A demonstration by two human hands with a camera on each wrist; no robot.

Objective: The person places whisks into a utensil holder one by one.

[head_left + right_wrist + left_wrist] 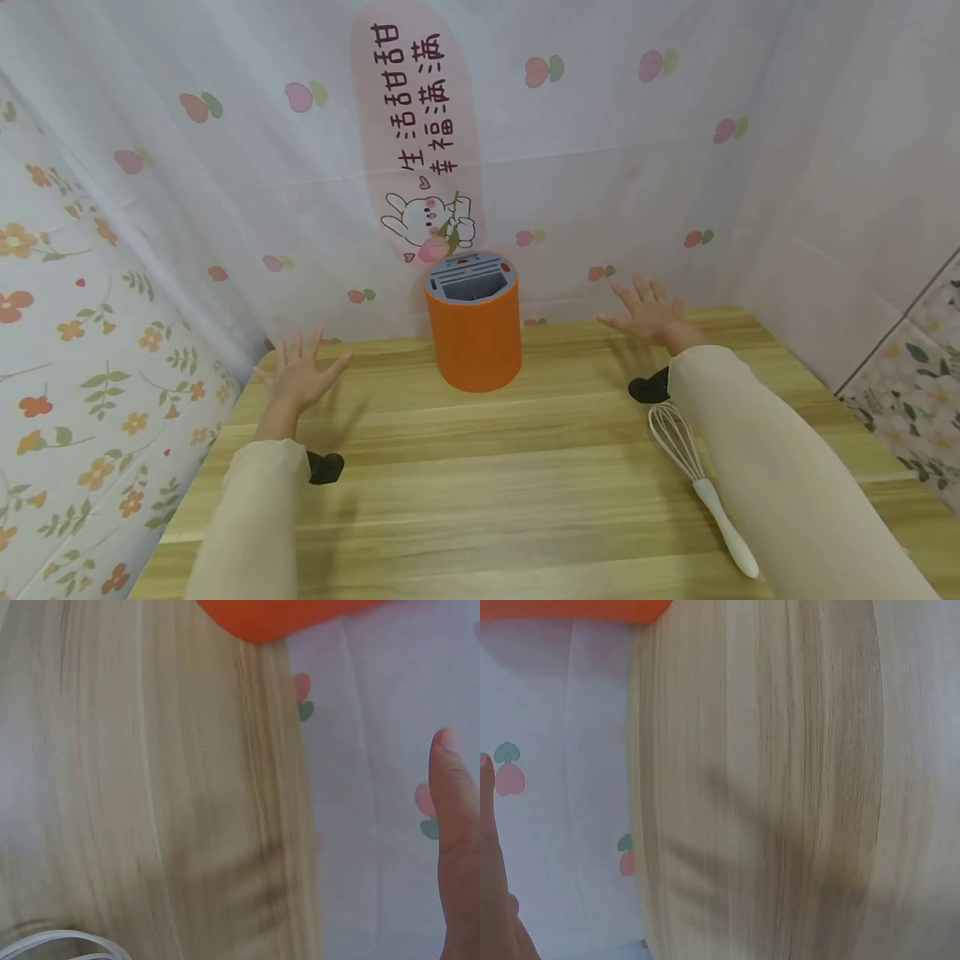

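My left hand (295, 379) is held over the far left of the table, fingers spread and holding nothing. On the other side, my right hand (651, 317) is raised above the far right part, its fingers also spread around no object. Between the two hands an orange round holder (478, 346) with a grey slotted top stands upright near the back edge. A whisk (701, 479) with a white handle lies beside my right forearm, wire end pointing away from me. Each wrist view shows one thumb, the left thumb (491, 877) and the right thumb (456, 810), apart from the holder.
The wooden table (480, 483) ends at a white curtain (600, 192) with fruit prints and lettering. A flower-print cloth (97, 375) hangs along the left side. Black wrist-camera mounts (325, 468) stick out at both sleeves.
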